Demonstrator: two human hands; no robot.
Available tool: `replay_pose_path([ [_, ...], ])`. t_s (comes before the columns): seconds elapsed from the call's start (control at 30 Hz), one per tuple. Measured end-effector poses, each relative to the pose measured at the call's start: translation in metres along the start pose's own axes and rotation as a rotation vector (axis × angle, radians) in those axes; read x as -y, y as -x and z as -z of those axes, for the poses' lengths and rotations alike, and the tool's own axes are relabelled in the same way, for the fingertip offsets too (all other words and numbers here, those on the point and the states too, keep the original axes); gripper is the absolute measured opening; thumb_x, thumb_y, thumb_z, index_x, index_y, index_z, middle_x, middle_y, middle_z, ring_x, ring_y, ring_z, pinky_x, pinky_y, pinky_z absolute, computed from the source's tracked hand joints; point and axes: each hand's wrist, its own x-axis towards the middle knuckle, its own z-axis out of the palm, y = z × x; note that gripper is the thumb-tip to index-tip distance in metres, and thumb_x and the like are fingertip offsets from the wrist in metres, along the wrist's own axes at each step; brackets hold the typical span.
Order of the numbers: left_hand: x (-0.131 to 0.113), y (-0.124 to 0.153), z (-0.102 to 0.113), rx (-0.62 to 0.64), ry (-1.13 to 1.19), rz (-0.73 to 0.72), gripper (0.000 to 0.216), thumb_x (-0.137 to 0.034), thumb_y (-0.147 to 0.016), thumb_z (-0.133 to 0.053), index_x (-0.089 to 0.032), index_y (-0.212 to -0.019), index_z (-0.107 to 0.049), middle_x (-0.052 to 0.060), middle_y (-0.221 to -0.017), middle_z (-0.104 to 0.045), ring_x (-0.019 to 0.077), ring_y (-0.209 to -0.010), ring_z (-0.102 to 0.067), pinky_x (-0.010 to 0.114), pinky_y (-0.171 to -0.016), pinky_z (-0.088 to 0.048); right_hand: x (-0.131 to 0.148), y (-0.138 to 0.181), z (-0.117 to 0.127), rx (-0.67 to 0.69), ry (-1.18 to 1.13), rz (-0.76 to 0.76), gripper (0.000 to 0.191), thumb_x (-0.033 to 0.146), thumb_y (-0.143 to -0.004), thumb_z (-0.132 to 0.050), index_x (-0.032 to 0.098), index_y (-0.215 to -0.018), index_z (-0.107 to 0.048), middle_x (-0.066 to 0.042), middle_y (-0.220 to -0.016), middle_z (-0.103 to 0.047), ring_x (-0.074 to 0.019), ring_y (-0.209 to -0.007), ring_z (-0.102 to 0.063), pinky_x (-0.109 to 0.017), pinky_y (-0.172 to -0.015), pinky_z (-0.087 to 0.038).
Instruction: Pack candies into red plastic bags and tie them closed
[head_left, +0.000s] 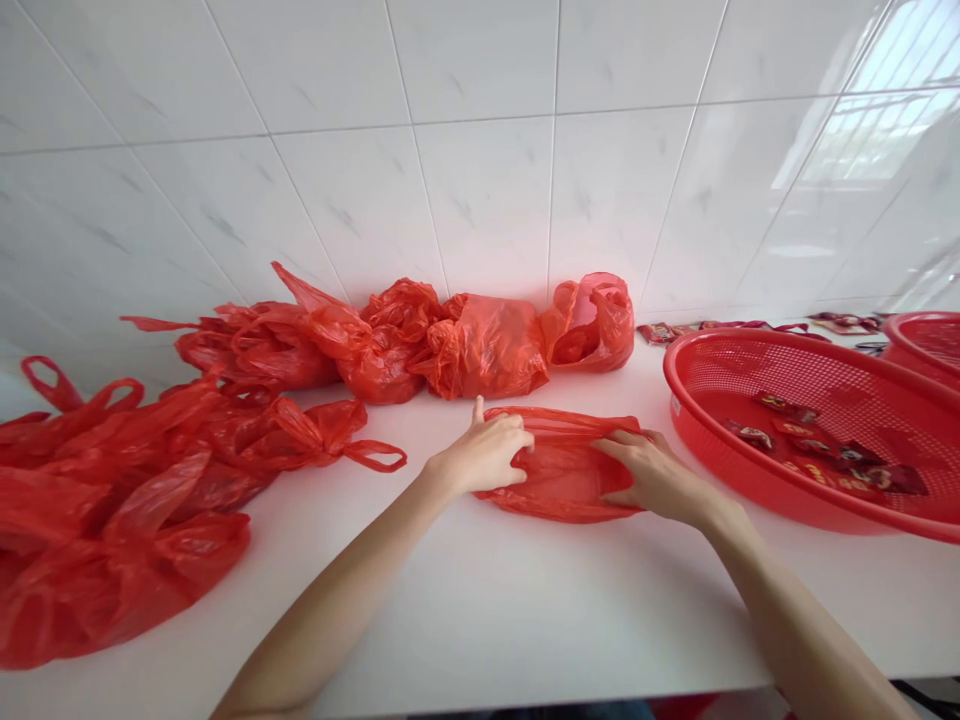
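A thin red plastic bag [562, 470] lies spread on the white table between my hands, its mouth loosely apart. My left hand [491, 450] grips its left side, fingers curled over the film and thumb pointing up. On the opposite side, my right hand [649, 470] holds the bag's right edge, with fingers and thumb bent over the plastic. The film partly covers some fingertips. Just behind the bag sits a filled red bag [495, 345], and beside that stands another red bag [592, 325] with its top gaping.
A red plastic basket [720, 490] at right contains several small red packets [810, 445]. A second red basket [930, 335] is partly visible beyond it. More packets [664, 332] lie along the tiled wall [480, 200]. Knotted red bags [127, 520] are heaped at left.
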Motion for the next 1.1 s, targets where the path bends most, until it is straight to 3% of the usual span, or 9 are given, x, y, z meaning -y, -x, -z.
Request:
replay_pose_path([
  [0.13, -0.003, -0.003, -0.005, -0.017, 0.016, -0.04, 0.011, -0.021, -0.085, -0.067, -0.02, -0.095, -0.071, 0.005, -0.101, -0.07, 0.026, -0.113, -0.062, 0.069, -0.119, -0.009, -0.001, -0.003, -0.006, -0.062, -0.013, 0.042, 0.038, 0.028, -0.08, -0.074, 0.019, -0.116, -0.067, -0.014, -0.119, -0.07, -0.0328, -0.115, -0.065, -0.058, -0.109, -0.038],
  [0.33, 0.006, -0.006, -0.009, 0.097, -0.004, 0.114, 0.011, -0.024, -0.08, -0.072, -0.019, -0.09, -0.072, 0.01, -0.11, -0.069, 0.029, -0.114, -0.062, 0.065, -0.117, -0.022, -0.009, 0.0, -0.006, 0.019, -0.014, -0.076, 0.042, 0.032, -0.08, -0.073, 0.018, -0.119, -0.065, -0.018, -0.132, -0.065, -0.0348, -0.122, -0.061, -0.058, -0.109, -0.037],
  [0.53, 0.01, -0.006, -0.006, 0.116, 0.007, 0.139, 0.01, -0.019, -0.075, -0.073, -0.019, -0.085, -0.071, 0.009, -0.11, -0.068, 0.0275, -0.117, -0.061, 0.058, -0.118, -0.026, -0.016, 0.003, -0.005, 0.012, -0.068, -0.107, 0.036, 0.031, -0.078, -0.07, 0.023, -0.113, -0.065, -0.014, -0.124, -0.069, -0.0352, -0.12, -0.061, -0.059, -0.107, -0.037],
  [0.73, 0.001, -0.003, -0.006, 0.049, 0.067, -0.013, 0.01, -0.027, -0.084, -0.065, -0.018, -0.087, -0.07, 0.008, -0.103, -0.07, 0.0273, -0.116, -0.061, 0.066, -0.12, -0.009, -0.013, 0.003, -0.003, -0.013, -0.088, -0.073, 0.043, 0.031, -0.08, -0.07, 0.022, -0.122, -0.066, -0.015, -0.129, -0.067, -0.0361, -0.124, -0.06, -0.066, -0.118, -0.02],
  [0.87, -0.008, -0.001, -0.007, -0.083, 0.163, -0.108, 0.017, -0.034, -0.091, -0.061, -0.022, -0.097, -0.072, 0.006, -0.11, -0.071, 0.025, -0.12, -0.059, 0.066, -0.12, 0.003, -0.007, 0.004, -0.002, -0.176, -0.145, 0.031, 0.031, 0.034, -0.09, -0.061, 0.022, -0.117, -0.07, -0.012, -0.121, -0.073, -0.0331, -0.123, -0.062, -0.066, -0.122, -0.009],
  [0.93, -0.012, 0.001, -0.006, -0.1, 0.182, -0.13, 0.02, -0.036, -0.094, -0.059, -0.022, -0.098, -0.072, 0.006, -0.111, -0.071, 0.0248, -0.119, -0.06, 0.066, -0.12, 0.005, -0.004, 0.01, 0.007, -0.263, -0.199, 0.094, 0.028, 0.037, -0.092, -0.059, 0.023, -0.114, -0.072, -0.009, -0.117, -0.075, -0.03, -0.118, -0.065, -0.064, -0.123, -0.013],
  [1.0, -0.017, 0.003, -0.005, -0.113, 0.203, -0.155, 0.02, -0.035, -0.095, -0.059, -0.021, -0.099, -0.073, 0.007, -0.113, -0.071, 0.0249, -0.122, -0.06, 0.067, -0.12, 0.006, -0.005, 0.02, 0.026, -0.334, -0.263, 0.136, 0.03, 0.04, -0.094, -0.058, 0.026, -0.115, -0.072, -0.007, -0.12, -0.074, -0.0271, -0.117, -0.067, -0.056, -0.121, -0.029],
  [1.07, -0.024, 0.007, -0.003, -0.152, 0.232, -0.195, 0.018, -0.033, -0.096, -0.059, -0.021, -0.1, -0.072, 0.006, -0.117, -0.071, 0.0251, -0.126, -0.057, 0.066, -0.121, 0.007, -0.014, 0.031, 0.054, -0.399, -0.281, 0.093, 0.033, 0.04, -0.092, -0.061, 0.026, -0.12, -0.071, -0.008, -0.126, -0.072, -0.0275, -0.12, -0.065, -0.044, -0.108, -0.047],
  [1.1, -0.028, 0.009, -0.003, -0.177, 0.25, -0.227, 0.017, -0.031, -0.097, -0.058, -0.022, -0.101, -0.072, 0.005, -0.118, -0.071, 0.0249, -0.128, -0.057, 0.065, -0.121, 0.006, -0.022, 0.035, 0.069, -0.42, -0.26, 0.04, 0.038, 0.038, -0.092, -0.062, 0.024, -0.126, -0.069, -0.01, -0.13, -0.07, -0.0279, -0.122, -0.064, -0.041, -0.105, -0.049],
])
